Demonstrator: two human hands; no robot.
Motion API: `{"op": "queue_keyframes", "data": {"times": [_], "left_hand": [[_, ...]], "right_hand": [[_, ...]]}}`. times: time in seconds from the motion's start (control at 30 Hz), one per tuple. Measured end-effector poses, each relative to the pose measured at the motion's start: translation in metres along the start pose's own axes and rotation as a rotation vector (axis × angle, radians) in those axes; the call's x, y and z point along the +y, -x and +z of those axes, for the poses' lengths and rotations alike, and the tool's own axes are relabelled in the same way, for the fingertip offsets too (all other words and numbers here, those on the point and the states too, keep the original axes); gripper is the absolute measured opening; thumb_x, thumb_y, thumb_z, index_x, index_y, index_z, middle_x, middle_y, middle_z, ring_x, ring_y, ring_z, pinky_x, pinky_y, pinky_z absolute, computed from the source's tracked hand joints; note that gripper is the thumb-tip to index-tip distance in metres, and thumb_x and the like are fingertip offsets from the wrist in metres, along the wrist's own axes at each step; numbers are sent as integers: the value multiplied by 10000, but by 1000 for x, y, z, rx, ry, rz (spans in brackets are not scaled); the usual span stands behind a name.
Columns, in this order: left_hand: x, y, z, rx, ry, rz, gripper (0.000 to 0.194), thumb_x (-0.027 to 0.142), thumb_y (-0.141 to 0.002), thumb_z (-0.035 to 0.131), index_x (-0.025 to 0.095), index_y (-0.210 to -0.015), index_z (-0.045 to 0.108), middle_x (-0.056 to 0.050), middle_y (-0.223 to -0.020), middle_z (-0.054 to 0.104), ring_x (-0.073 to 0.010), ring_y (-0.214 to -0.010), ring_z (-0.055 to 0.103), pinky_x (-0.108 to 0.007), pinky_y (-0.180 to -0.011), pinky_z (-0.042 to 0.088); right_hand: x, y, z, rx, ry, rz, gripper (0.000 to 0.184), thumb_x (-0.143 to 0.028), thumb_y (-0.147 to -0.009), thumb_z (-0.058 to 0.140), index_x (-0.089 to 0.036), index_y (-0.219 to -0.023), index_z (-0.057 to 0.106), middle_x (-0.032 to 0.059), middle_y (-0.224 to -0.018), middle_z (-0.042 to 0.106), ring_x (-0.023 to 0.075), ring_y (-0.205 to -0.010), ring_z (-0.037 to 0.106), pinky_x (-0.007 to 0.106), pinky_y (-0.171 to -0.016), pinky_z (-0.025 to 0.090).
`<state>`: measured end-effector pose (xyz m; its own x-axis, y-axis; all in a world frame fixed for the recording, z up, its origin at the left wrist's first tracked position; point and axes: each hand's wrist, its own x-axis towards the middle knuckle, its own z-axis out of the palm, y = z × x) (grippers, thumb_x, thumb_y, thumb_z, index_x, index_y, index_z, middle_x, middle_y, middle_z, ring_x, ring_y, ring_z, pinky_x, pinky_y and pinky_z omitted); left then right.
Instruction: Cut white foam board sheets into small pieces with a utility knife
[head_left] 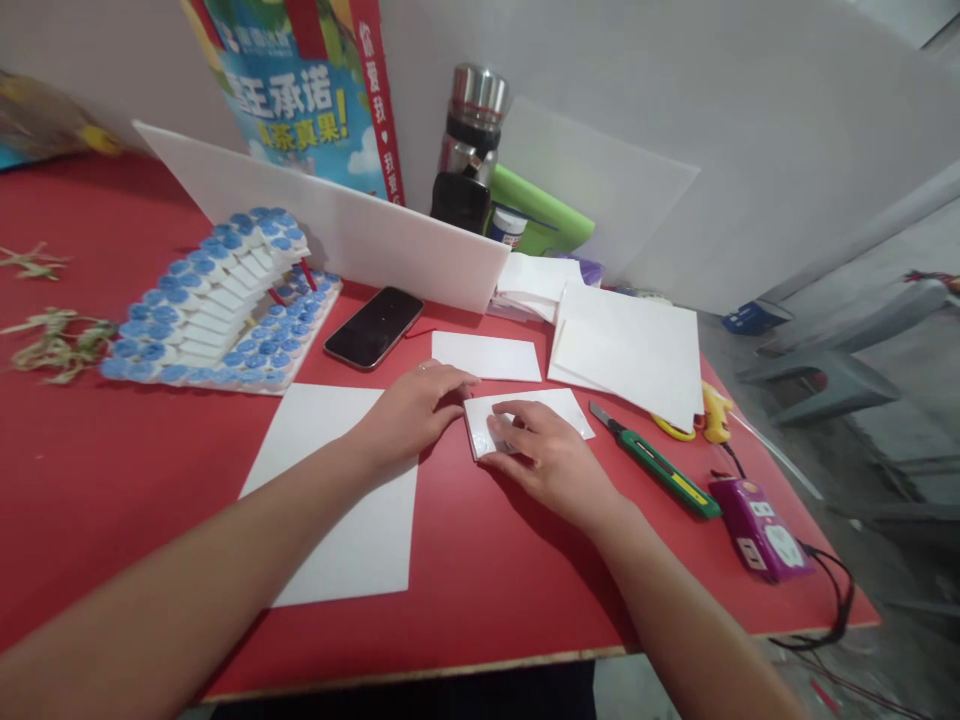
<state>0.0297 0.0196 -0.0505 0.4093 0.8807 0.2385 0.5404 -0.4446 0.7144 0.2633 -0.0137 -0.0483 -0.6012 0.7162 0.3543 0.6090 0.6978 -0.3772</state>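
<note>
My left hand point(412, 405) has its bent thumb and index finger at the left corner of a small stack of white foam board pieces point(559, 403). On top of that stack, my right hand point(551, 460) presses with curled fingers, its thumb along the near edge. Small shiny patches show on the board under these fingers; what they are I cannot tell. Just behind lies another white rectangular piece point(487, 357). A larger white sheet point(337, 535) lies partly under my left forearm. To the right of the stack is a green utility knife point(664, 470) with its blade out.
On the red table point(495, 610) stands a blue-and-white stair-like model point(217, 300) beside a black phone point(375, 327). Behind are a long white board point(337, 220), a flask point(472, 130) and white sheets point(634, 345). A yellow glue gun point(716, 412) and purple power strip point(761, 530) lie right.
</note>
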Motion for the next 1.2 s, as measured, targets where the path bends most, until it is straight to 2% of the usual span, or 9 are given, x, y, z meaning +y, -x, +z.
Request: {"op": "queue_keyframes", "data": {"times": [0.2,0.43,0.73,1.0,1.1,1.2], "left_hand": [[-1,-2,2,11,-6,11,216,201,-941,575,207,-1074,745,-74,-1033,755,-263,-1033,630,-428,-922,517],[-1,-1,-1,-52,-10,62,196,226,-967,564,228,-982,759,-68,-944,717,-257,-1010,615,-403,-876,511],[-1,-1,0,-49,-38,69,213,244,-986,551,234,-987,764,-67,-929,700,-257,-999,609,-397,-864,503],[0,2,-9,-155,-59,95,225,287,-966,579,264,-1073,776,-65,-1067,693,-268,-1058,609,-421,-938,505],[-1,2,-9,-128,-61,80,253,281,-973,555,252,-1101,771,-76,-1047,718,-276,-1055,628,-430,-933,519],[-1,2,-6,-53,-24,25,300,244,-992,494,232,-1129,762,-79,-1059,757,-266,-1049,667,-426,-931,541]], "right_hand": [[1,0,2,7,-7,12,242,-333,-960,721,-208,-1165,746,138,-1229,711,297,-1086,676,478,-923,606],[2,1,3,9,-6,9,246,-345,-961,722,-206,-1161,754,140,-1241,712,293,-1077,671,481,-914,607],[2,1,4,12,-42,52,223,-338,-943,751,-238,-1142,765,118,-1241,714,277,-1059,683,478,-922,608],[3,3,5,12,-89,96,220,-321,-927,771,-263,-1139,776,104,-1301,697,268,-1108,688,470,-958,612],[3,3,5,14,-97,94,230,-323,-933,764,-264,-1155,773,109,-1343,686,281,-1151,683,493,-973,613],[2,2,5,11,-104,92,246,-324,-932,766,-262,-1170,766,114,-1359,683,284,-1153,686,497,-968,618]]}}
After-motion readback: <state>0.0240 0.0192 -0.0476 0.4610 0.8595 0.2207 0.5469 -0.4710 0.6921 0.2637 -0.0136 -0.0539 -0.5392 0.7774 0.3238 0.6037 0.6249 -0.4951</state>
